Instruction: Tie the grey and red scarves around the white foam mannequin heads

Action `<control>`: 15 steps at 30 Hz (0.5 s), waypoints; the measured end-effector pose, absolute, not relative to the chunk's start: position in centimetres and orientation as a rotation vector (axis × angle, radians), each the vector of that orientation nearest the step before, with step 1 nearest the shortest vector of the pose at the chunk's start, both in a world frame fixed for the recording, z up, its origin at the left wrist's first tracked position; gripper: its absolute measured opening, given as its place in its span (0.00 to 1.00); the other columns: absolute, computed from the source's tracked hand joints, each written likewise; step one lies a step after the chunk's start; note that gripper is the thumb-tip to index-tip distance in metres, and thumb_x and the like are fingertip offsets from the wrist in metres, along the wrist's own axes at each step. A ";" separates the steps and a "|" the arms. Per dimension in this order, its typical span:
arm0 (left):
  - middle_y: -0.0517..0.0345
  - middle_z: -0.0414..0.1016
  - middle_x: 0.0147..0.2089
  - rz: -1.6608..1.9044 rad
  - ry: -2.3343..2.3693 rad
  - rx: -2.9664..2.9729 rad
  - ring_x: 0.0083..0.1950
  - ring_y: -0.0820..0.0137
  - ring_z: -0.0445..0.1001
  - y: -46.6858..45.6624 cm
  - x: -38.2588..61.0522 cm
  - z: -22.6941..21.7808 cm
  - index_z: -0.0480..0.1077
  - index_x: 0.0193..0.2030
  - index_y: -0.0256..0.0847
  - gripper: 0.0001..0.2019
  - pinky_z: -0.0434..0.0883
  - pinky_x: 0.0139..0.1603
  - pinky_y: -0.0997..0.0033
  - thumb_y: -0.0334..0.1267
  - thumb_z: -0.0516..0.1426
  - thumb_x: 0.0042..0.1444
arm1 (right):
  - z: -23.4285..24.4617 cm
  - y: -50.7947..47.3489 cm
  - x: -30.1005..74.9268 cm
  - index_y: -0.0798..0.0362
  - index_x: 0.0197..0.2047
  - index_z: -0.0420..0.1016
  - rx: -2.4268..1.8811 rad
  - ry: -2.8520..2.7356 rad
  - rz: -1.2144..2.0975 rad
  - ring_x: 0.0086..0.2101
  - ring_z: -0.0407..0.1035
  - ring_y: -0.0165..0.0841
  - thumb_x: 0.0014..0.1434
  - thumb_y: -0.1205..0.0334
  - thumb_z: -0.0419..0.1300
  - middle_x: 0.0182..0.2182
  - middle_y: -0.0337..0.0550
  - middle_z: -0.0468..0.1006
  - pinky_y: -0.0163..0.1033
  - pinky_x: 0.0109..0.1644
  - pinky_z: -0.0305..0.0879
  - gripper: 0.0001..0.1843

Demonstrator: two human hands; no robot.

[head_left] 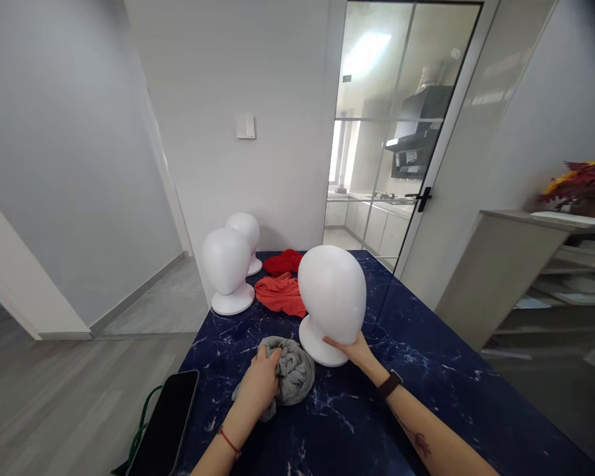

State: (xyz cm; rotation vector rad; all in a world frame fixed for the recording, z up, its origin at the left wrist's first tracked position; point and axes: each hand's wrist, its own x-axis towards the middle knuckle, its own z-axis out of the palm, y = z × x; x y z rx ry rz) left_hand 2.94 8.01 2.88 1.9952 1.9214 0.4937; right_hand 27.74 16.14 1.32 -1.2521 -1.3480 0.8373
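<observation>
A white foam mannequin head [332, 291] stands on its round base near the middle of the table. My right hand [351, 349] is closed around its neck, just above the base. Left of that base lies a bunched grey cloth [297, 373] with twisted folds. My left hand [260, 380] rests on the cloth's left side with its fingers curled into it. Farther back, a coral-red cloth [280, 294] and a bright red cloth [283, 262] lie crumpled. Two more white mannequin heads, a nearer one [227, 261] and a farther one [245, 228], stand along the left edge.
The table [411, 357] has a dark blue marbled top. A black phone [166, 423] with a green cord [141, 430] lies at the front left corner. Behind is a wall with a switch [245, 127] and a glass door [377, 165]. Shelves [565, 264] stand at right.
</observation>
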 end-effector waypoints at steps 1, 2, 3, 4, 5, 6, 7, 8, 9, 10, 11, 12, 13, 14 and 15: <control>0.45 0.63 0.59 0.523 1.897 1.986 0.48 0.61 0.73 8.5 2.9 2.8 0.69 0.57 0.45 0.30 0.65 0.53 0.63 0.22 0.48 0.47 | 1.4 15.9 27.8 0.55 0.43 0.73 -1.237 -1.339 0.849 0.45 0.70 0.48 0.28 0.49 0.72 0.43 0.53 0.77 0.54 0.49 0.69 0.37; 0.45 0.64 0.58 0.552 1.869 1.987 0.46 0.62 0.74 9.0 3.0 2.8 0.70 0.56 0.45 0.29 0.66 0.52 0.63 0.22 0.48 0.47 | 1.6 15.7 28.0 0.54 0.43 0.73 -1.232 -1.324 0.846 0.45 0.71 0.49 0.28 0.49 0.73 0.43 0.53 0.78 0.54 0.49 0.69 0.36; 0.45 0.65 0.57 0.576 1.841 1.998 0.45 0.63 0.74 9.6 3.3 2.8 0.71 0.55 0.44 0.28 0.66 0.52 0.64 0.22 0.47 0.48 | 1.7 15.5 28.3 0.54 0.44 0.73 -1.237 -1.291 0.820 0.46 0.71 0.49 0.28 0.49 0.73 0.44 0.53 0.78 0.54 0.50 0.69 0.37; 0.45 0.66 0.56 0.594 1.810 2.015 0.44 0.63 0.74 10.4 3.9 2.8 0.71 0.54 0.43 0.27 0.67 0.52 0.63 0.22 0.47 0.48 | 1.9 15.3 28.7 0.55 0.46 0.72 -1.250 -1.242 0.773 0.47 0.70 0.49 0.28 0.49 0.72 0.45 0.53 0.77 0.54 0.52 0.68 0.39; 0.44 0.66 0.56 0.611 1.780 2.033 0.44 0.62 0.74 11.2 4.6 2.9 0.71 0.54 0.42 0.27 0.67 0.52 0.63 0.23 0.47 0.48 | 2.1 15.1 29.1 0.55 0.49 0.71 -1.267 -1.183 0.712 0.49 0.69 0.49 0.29 0.47 0.72 0.47 0.54 0.76 0.54 0.54 0.66 0.42; 0.43 0.66 0.56 0.619 1.751 2.042 0.44 0.62 0.74 12.2 5.4 3.0 0.71 0.54 0.41 0.26 0.67 0.52 0.62 0.23 0.48 0.48 | 2.4 15.0 29.5 0.57 0.52 0.69 -1.285 -1.117 0.645 0.51 0.67 0.49 0.31 0.46 0.71 0.49 0.55 0.75 0.54 0.57 0.64 0.45; 0.44 0.66 0.56 0.644 1.720 2.035 0.45 0.61 0.74 13.2 6.4 3.1 0.71 0.54 0.41 0.26 0.66 0.53 0.62 0.23 0.48 0.48 | 2.6 14.9 29.9 0.58 0.54 0.68 -1.302 -1.060 0.584 0.53 0.65 0.48 0.33 0.44 0.70 0.51 0.56 0.73 0.54 0.60 0.61 0.47; 0.44 0.65 0.56 0.683 1.697 2.017 0.47 0.61 0.73 14.1 7.3 3.2 0.71 0.54 0.41 0.26 0.65 0.55 0.62 0.24 0.50 0.48 | 2.9 14.8 30.3 0.60 0.56 0.66 -1.310 -1.021 0.537 0.55 0.63 0.48 0.36 0.42 0.68 0.53 0.57 0.72 0.54 0.62 0.58 0.47; 0.44 0.64 0.58 0.717 1.681 1.991 0.50 0.60 0.73 15.0 8.2 3.3 0.71 0.54 0.41 0.26 0.64 0.57 0.61 0.24 0.51 0.48 | 3.1 14.8 30.7 0.60 0.57 0.65 -1.313 -0.991 0.494 0.56 0.62 0.47 0.38 0.41 0.66 0.54 0.57 0.71 0.54 0.63 0.55 0.47; 0.43 0.62 0.59 0.733 1.672 1.983 0.52 0.58 0.72 15.7 9.0 3.4 0.70 0.56 0.41 0.26 0.63 0.58 0.60 0.25 0.52 0.48 | 3.4 14.7 31.1 0.61 0.58 0.65 -1.314 -0.979 0.459 0.57 0.61 0.47 0.40 0.40 0.65 0.55 0.57 0.70 0.54 0.64 0.53 0.47; 0.43 0.60 0.61 0.742 1.666 1.976 0.54 0.57 0.70 16.2 9.5 3.6 0.68 0.58 0.41 0.27 0.62 0.60 0.59 0.27 0.53 0.48 | 3.6 14.6 31.4 0.61 0.58 0.65 -1.314 -0.972 0.423 0.58 0.60 0.47 0.42 0.40 0.64 0.56 0.57 0.69 0.55 0.65 0.51 0.46; 0.42 0.59 0.62 0.745 1.651 1.971 0.57 0.56 0.68 16.5 9.7 3.7 0.66 0.60 0.41 0.29 0.61 0.61 0.59 0.29 0.55 0.48 | 3.8 14.5 31.6 0.61 0.59 0.64 -1.313 -0.970 0.388 0.58 0.59 0.46 0.43 0.40 0.63 0.57 0.57 0.68 0.55 0.66 0.49 0.46; 0.42 0.59 0.62 0.747 1.619 1.967 0.59 0.55 0.66 16.4 9.6 3.9 0.63 0.62 0.41 0.31 0.60 0.62 0.58 0.32 0.57 0.48 | 4.1 14.4 31.7 0.61 0.60 0.63 -1.307 -0.969 0.355 0.59 0.58 0.46 0.44 0.40 0.63 0.58 0.56 0.67 0.55 0.66 0.47 0.46; 0.42 0.60 0.62 0.757 1.567 1.962 0.61 0.54 0.64 16.0 9.1 4.1 0.60 0.64 0.41 0.33 0.59 0.63 0.58 0.36 0.59 0.48 | 4.3 14.2 31.6 0.61 0.60 0.62 -1.296 -0.964 0.327 0.60 0.57 0.46 0.44 0.39 0.63 0.58 0.56 0.66 0.55 0.67 0.45 0.47; 0.42 0.60 0.63 0.776 1.503 1.959 0.63 0.54 0.62 15.3 8.4 4.4 0.58 0.65 0.40 0.36 0.58 0.64 0.58 0.40 0.60 0.48 | 4.5 13.9 31.3 0.61 0.60 0.62 -1.284 -0.965 0.316 0.60 0.56 0.46 0.44 0.39 0.63 0.59 0.56 0.65 0.55 0.68 0.43 0.47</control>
